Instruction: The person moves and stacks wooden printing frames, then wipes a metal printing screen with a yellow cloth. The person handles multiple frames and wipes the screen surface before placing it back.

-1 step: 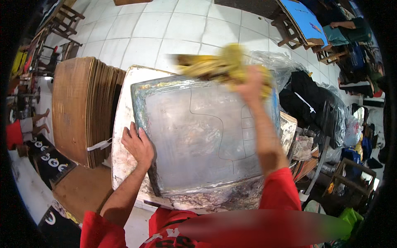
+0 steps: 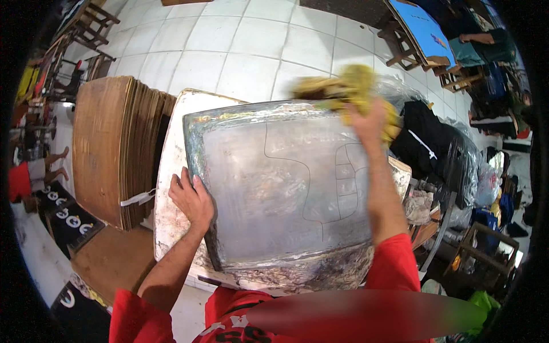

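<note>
A framed printing screen (image 2: 240,228) with a grey translucent mesh lies in front of me, with thin dark curved lines across it. Paint stains cover its frame. Under it is a white, paint-smeared tabletop (image 2: 170,148). My left hand (image 2: 193,201) rests at the screen's left edge, fingers stretched out and thumb against the frame. At the far right corner, my right hand (image 2: 369,123) is closed on a crumpled yellow cloth (image 2: 359,83). Motion blurs the cloth, and it hides part of the screen's far edge.
A tall stack of brown boards (image 2: 100,151) stands left of the table. Clear plastic and black bagged fabric (image 2: 420,134) lie close on the right. A blue-topped table (image 2: 420,28) is at the far right, with a person's arm (image 2: 477,39) beside it. White tiles (image 2: 246,34) cover the floor.
My right hand has swept the yellow cloth to the right along the screen's far edge. My left hand has stayed at the left edge.
</note>
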Action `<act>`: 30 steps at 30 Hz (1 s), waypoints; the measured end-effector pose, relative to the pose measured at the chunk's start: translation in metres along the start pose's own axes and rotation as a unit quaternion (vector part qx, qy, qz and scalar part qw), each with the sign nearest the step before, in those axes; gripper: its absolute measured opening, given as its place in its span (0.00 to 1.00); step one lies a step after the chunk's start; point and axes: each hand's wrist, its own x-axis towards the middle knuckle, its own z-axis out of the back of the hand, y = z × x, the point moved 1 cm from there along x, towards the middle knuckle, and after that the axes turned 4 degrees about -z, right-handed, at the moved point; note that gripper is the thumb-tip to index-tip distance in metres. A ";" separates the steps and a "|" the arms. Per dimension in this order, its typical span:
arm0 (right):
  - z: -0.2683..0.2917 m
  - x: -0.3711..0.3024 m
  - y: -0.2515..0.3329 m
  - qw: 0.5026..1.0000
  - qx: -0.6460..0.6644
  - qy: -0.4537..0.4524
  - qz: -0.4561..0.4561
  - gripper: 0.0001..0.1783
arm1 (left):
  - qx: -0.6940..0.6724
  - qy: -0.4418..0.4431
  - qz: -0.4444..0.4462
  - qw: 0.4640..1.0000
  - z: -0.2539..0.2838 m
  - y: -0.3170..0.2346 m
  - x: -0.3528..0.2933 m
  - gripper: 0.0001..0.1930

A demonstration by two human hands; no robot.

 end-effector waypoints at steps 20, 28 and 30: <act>0.015 -0.061 -0.088 0.957 -0.117 -0.177 -0.198 0.26 | 0.024 -0.019 0.000 1.000 -0.005 0.003 -0.005 0.21; 0.062 -0.265 -0.051 0.923 -0.131 -0.195 -0.306 0.27 | 0.004 -0.023 0.029 0.999 -0.002 -0.001 -0.004 0.26; 0.069 -0.304 -0.040 0.909 -0.112 -0.242 -0.320 0.28 | -0.012 -0.019 0.028 0.999 -0.004 0.002 -0.005 0.26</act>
